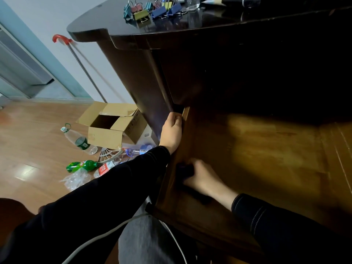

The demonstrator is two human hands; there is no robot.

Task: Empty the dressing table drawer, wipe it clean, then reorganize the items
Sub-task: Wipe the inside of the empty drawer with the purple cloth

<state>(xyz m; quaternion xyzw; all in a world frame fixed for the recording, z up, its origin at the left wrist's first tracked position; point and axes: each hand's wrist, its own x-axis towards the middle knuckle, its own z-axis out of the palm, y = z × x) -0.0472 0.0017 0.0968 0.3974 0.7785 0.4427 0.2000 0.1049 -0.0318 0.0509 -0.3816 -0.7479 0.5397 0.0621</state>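
Fingers [176, 117] of the left hand [172, 131] curl over the left wall of the pulled-out drawer [257, 149], gripping it near the table [114, 23]. Inside the drawer, by that same wall, the right hand [202, 177] clenches round a dark object [183, 171], too blurred to identify. Binder clips [152, 9] sit on the tabletop. A box [106, 128] and bottles [80, 141] lie on the floor.

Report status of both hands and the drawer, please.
Left hand grips left wall of drawer. Right hand holds dark item, blurred, inside at that wall. Binder clips on tabletop; nothing blocking.
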